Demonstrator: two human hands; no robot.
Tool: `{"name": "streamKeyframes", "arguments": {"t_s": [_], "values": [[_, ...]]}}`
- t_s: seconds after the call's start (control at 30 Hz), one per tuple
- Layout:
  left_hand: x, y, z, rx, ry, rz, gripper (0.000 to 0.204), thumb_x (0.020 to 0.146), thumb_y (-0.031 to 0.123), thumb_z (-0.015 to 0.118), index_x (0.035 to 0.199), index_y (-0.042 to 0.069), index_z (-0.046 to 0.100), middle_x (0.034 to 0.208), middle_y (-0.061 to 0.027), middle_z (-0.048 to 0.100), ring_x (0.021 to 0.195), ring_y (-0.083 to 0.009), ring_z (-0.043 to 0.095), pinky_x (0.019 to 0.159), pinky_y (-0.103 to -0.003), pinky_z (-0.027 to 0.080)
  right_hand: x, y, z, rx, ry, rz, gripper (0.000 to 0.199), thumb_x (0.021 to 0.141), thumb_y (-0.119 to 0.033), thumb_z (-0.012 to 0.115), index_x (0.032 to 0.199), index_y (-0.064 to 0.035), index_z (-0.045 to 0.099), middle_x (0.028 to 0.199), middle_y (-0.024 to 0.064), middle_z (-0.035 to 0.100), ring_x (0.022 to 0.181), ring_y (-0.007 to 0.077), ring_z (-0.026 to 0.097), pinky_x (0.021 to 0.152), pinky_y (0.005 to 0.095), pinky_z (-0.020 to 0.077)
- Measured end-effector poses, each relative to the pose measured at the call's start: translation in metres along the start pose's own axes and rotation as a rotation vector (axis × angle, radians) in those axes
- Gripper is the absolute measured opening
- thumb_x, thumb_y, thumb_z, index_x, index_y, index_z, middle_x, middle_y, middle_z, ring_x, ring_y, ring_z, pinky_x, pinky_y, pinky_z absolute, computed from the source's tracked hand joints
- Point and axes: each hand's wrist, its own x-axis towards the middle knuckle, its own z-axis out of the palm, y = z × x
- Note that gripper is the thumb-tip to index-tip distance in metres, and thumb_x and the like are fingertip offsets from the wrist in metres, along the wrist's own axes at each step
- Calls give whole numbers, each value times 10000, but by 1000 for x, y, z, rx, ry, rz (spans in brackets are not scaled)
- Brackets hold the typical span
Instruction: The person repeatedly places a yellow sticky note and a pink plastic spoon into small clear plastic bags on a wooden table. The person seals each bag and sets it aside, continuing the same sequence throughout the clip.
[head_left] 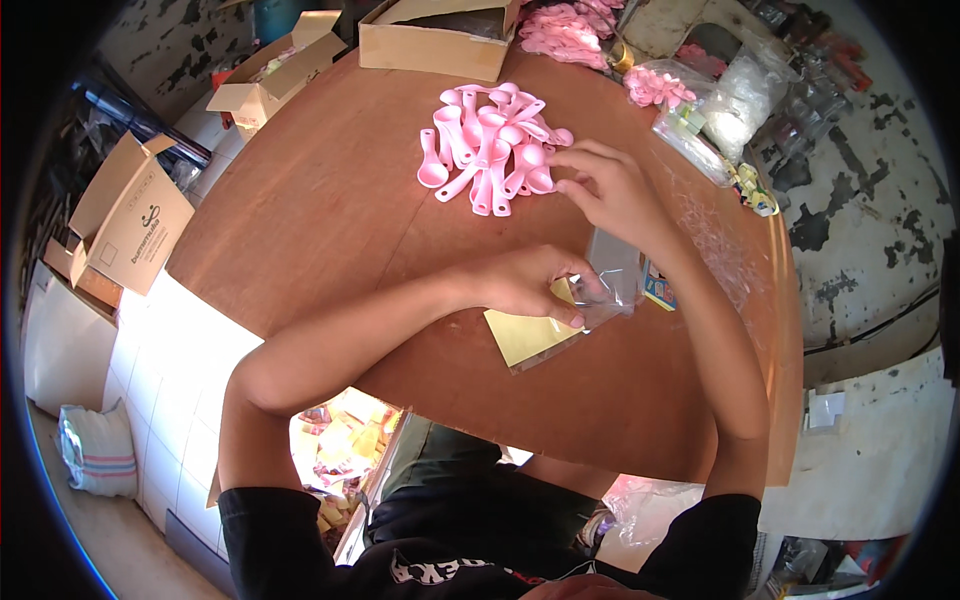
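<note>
My left hand (540, 284) is closed on a clear plastic bag (545, 362) with a yellow card (522, 338) that seems to lie inside it. Thumb and fingers curl at the bag's upper edge. At the right edge of a heap of pink measuring spoons (485, 150), my right hand (608, 190) has its thumb and fingers apart; whether a fingertip touches a spoon, I cannot tell. More clear bags (615, 262) lie on the table just right of my left hand, partly covered by it. Beside them, small printed cards (658, 290) show from under my right forearm.
A cardboard box (435, 52) stands at the table's far edge. Pink pieces (565, 35) and filled plastic bags (742, 105) crowd the far right. Clear strips (720, 240) are scattered along the right side. Open cartons (140, 220) stand on the left, off the brown table (320, 200).
</note>
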Motion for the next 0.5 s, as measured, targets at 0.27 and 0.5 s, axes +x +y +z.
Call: {"name": "streamKeyframes", "arguments": {"t_s": [0.27,0.5], "values": [[-1,2,2,28,26,17,445,854,200,763,1241,37,616,1117,-80,665,1051,-171,594,934,-321,454,34,-15,33,-430,-155,-295,233,783,-128,742,1002,-72,687,1021,69,628,945,270,632,807,387,519],[-3,-1,2,30,20,-25,445,843,166,767,1239,30,615,1096,-77,667,1038,-169,600,927,-323,460,-32,-39,-16,152,444,-32,141,861,-75,728,926,-42,607,862,80,670,746,151,679,662,275,553]]}}
